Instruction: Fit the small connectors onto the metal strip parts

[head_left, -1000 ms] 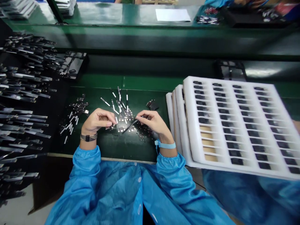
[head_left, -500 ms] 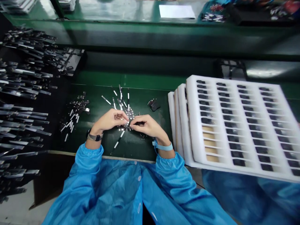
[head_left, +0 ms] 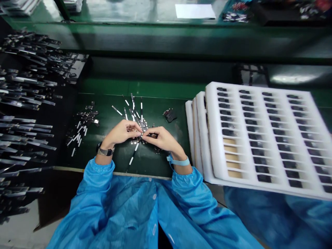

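Note:
My left hand (head_left: 123, 132) and my right hand (head_left: 161, 137) meet fingertip to fingertip over the green bench (head_left: 155, 162). Between them they pinch the upper end of a thin black-and-white flex cable strip (head_left: 134, 154), which slants down toward the bench's front edge. The small part at its end is mostly hidden by the fingertips. Just behind the fingers lies a pile of small metallic parts with similar strips (head_left: 133, 110) fanning out away from me. A small black piece (head_left: 169, 115) sits to the right of the pile.
More loose strips and small parts (head_left: 79, 135) lie to the left. Racks of dark strips (head_left: 26, 86) fill the far left. White foam trays (head_left: 249, 138) with black parts in slots are stacked at right. A shelf with white paper (head_left: 195, 11) runs across the back.
The strip has swung slightly, its lower end now a little farther right and more upright. My right fingertips have shifted slightly left, closer to the left ones.

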The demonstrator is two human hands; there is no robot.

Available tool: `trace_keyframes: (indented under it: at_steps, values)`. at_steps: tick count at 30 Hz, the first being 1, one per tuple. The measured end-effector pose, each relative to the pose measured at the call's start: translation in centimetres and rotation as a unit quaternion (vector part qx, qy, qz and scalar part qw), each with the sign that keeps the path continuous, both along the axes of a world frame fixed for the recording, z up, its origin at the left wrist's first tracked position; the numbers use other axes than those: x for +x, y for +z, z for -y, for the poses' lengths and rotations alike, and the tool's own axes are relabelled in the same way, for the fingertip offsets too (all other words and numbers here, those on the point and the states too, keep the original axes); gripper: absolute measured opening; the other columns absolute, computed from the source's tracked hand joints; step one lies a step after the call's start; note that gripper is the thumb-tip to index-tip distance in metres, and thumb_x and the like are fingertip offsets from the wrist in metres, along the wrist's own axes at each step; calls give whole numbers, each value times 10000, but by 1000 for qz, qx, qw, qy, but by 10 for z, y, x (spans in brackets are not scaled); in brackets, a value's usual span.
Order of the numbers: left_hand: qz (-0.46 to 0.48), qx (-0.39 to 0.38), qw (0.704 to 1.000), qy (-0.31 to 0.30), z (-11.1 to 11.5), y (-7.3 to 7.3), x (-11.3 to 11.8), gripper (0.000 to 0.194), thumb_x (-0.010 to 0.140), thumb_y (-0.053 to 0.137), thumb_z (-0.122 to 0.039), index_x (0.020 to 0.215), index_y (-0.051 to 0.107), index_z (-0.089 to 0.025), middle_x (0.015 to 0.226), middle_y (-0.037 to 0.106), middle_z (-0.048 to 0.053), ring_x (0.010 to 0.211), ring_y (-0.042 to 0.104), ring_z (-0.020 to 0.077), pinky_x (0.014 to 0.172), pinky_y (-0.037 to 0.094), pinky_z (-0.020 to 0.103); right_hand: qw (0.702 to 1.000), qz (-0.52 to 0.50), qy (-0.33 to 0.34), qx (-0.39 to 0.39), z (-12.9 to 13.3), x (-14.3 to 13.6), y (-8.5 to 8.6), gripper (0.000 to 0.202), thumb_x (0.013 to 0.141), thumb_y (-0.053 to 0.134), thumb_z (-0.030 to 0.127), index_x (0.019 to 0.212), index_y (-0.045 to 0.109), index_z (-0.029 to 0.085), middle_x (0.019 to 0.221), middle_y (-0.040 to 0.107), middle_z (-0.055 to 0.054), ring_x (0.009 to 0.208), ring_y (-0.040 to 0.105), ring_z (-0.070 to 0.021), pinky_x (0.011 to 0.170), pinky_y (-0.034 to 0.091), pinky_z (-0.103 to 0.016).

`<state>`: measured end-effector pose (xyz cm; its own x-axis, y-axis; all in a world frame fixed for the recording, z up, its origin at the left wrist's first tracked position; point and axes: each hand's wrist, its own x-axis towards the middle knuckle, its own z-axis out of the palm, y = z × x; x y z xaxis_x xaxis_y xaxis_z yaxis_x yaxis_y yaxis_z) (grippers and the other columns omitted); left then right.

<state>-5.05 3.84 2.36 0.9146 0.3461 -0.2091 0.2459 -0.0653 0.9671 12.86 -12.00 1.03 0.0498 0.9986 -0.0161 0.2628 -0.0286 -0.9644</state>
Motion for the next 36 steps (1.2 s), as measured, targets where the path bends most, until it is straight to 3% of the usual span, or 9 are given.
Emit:
trace_keyframes:
  at_steps: [14, 30, 36]
  values:
    - [0, 32, 999, 0, 1, 2, 0, 188, 833, 822, -329, 882, 799, -148, 687, 708, 21, 632, 617, 131, 651, 475, 254, 999, -21, -10, -33, -2, -1, -2, 231, 922, 743, 393, 851, 803, 181, 869, 798, -40, 829, 694, -207, 794, 502, -302]
    - [23, -8, 1000, 14, 5, -6, 8, 241, 796, 883, -363, 813, 783, -144, 723, 730, 45, 634, 637, 136, 644, 495, 262, 996, -76, -12, -44, -2, 4, -13, 294, 892, 794, 462, 878, 812, 169, 850, 783, -39, 786, 661, -197, 744, 491, -304]
    - [39, -63, 997, 33, 11, -1, 10, 254, 770, 919, -337, 824, 774, -136, 703, 719, 32, 608, 630, 118, 627, 504, 248, 998, -64, -5, -22, 1, 10, -7, 317, 921, 774, 496, 968, 816, 185, 915, 795, -51, 829, 685, -214, 782, 515, -328]
